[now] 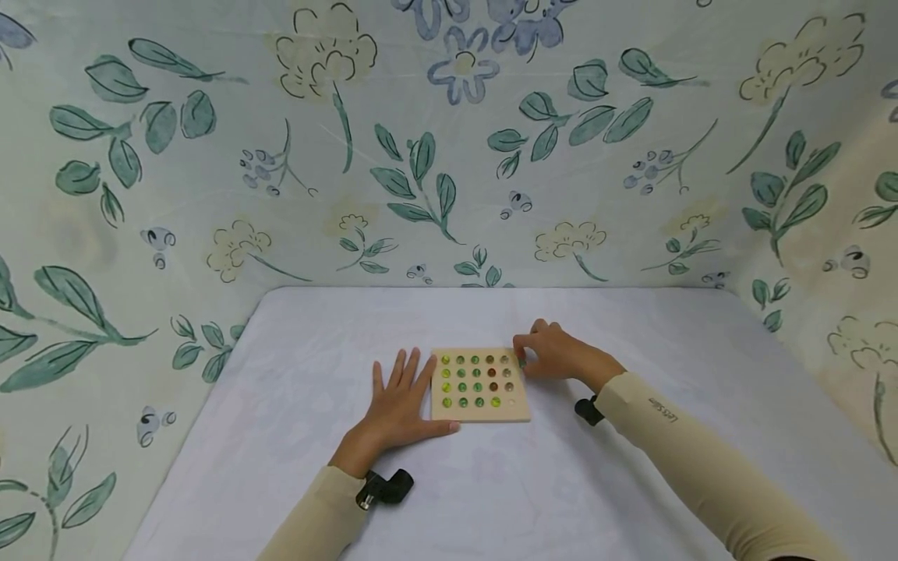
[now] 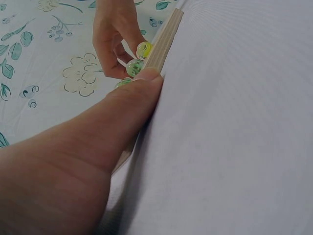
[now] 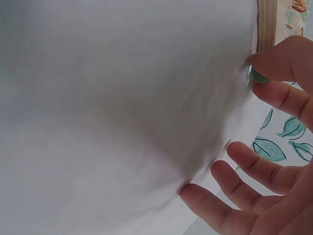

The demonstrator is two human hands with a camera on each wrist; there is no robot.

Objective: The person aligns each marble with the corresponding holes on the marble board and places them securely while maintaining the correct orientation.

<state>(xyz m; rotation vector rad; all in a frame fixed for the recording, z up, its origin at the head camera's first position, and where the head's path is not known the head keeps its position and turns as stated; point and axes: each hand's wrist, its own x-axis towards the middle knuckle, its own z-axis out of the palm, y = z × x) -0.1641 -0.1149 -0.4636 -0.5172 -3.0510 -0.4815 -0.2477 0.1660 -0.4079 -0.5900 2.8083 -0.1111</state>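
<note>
A light wooden board (image 1: 519, 414) lies on the white cloth, with rows of glass marbles in its hollows. The marbles run from yellow-green at the left through green to reddish brown and paler ones at the right; the front right hollow holds none. My left hand (image 1: 396, 407) is spread at the board's left side, its thumb (image 2: 146, 74) against the front edge. At the back right corner, my right hand (image 1: 556, 353) pinches a green marble (image 3: 259, 76) between thumb and forefinger, close beside the board. Its other fingers (image 3: 208, 203) rest at the cloth, spread apart.
White cloth (image 1: 477, 499) covers the table around the board. Behind and at both sides hangs a floral-patterned curtain (image 1: 421, 257). A small black camera is strapped to each wrist, one by the left cuff (image 1: 396, 487) and one by the right (image 1: 588, 411).
</note>
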